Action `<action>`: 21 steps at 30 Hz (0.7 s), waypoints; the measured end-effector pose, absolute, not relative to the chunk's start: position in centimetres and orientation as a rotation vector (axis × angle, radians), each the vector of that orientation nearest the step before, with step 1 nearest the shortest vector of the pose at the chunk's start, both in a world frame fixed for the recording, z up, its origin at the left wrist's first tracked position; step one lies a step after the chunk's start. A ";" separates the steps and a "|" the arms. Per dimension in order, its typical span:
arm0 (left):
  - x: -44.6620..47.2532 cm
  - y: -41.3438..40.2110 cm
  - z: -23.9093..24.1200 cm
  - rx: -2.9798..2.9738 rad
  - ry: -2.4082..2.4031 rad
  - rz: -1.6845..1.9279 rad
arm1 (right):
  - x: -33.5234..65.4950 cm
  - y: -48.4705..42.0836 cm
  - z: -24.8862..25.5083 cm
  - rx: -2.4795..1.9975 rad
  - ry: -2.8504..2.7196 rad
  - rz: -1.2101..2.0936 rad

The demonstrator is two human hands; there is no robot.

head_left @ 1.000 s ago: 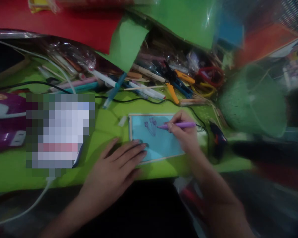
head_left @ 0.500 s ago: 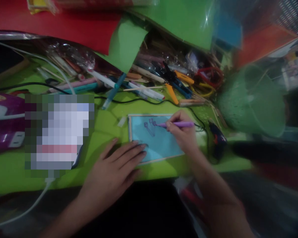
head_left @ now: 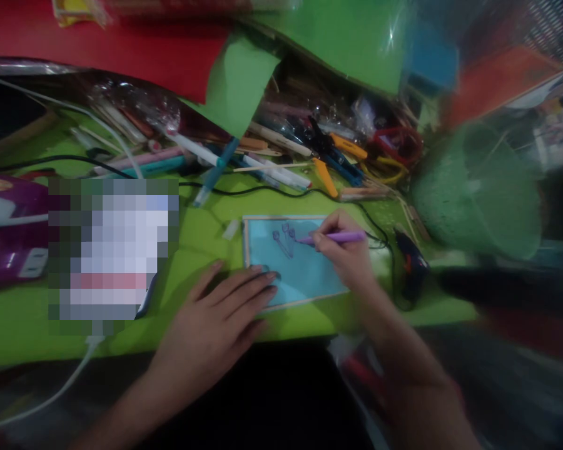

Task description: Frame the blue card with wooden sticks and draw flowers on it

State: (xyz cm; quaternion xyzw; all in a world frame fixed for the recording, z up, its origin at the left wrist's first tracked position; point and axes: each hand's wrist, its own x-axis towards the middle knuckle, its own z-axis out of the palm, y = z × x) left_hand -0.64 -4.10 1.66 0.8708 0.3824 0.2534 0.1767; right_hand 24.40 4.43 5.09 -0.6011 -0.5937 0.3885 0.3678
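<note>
A light blue card (head_left: 300, 269) with a pale frame lies on the green table (head_left: 201, 231). Small purple flower shapes are drawn near its top. My right hand (head_left: 344, 250) is closed around a purple marker (head_left: 340, 237), whose tip rests on the card beside the drawings. My left hand (head_left: 220, 312) lies flat with fingers stretched out. Its fingertips press on the card's lower left corner.
Behind the card lie several pens, markers, sticks and orange-handled pliers (head_left: 328, 156). A green basket (head_left: 478, 187) stands at the right, a dark glue gun (head_left: 410, 265) beside the card. A purple and white device (head_left: 9, 225) sits at the left. Red and green sheets (head_left: 234, 81) lie behind.
The marker tip has shifted slightly over the drawing near the card's top. My left hand has stayed on the card's corner.
</note>
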 end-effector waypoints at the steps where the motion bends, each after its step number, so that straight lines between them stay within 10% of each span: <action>1: -0.6 -4.1 1.7 2.461 1.084 0.717 | 24.4 4.4 5.1 -1.546 -1.520 1.010; 21: -0.7 -4.0 1.6 2.469 1.075 0.727 | 24.7 3.9 5.1 -1.485 -1.555 1.159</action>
